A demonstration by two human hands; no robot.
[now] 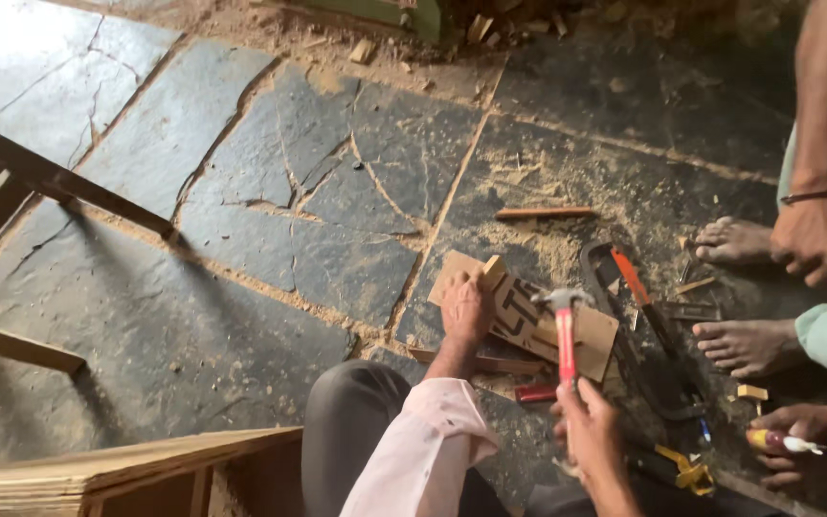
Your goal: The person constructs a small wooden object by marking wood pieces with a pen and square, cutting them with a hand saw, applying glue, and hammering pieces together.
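My left hand (465, 308) presses down on a small wooden block (493, 269) that rests on a piece of brown cardboard (597, 337) lying on the stone floor. My right hand (588, 424) grips the red handle of a claw hammer (565, 330), whose metal head hangs just above the cardboard, to the right of my left hand. A pale pink sleeve covers my left forearm.
Another person squats at the right: bare feet (741, 292), a hand (823, 242) with a wristband. A hand saw with an orange handle (636, 280) lies in sawdust. A wooden stick (543, 213) lies farther off. Wooden frame pieces (45, 177) stand left, and a plywood box (117, 469) is near me.
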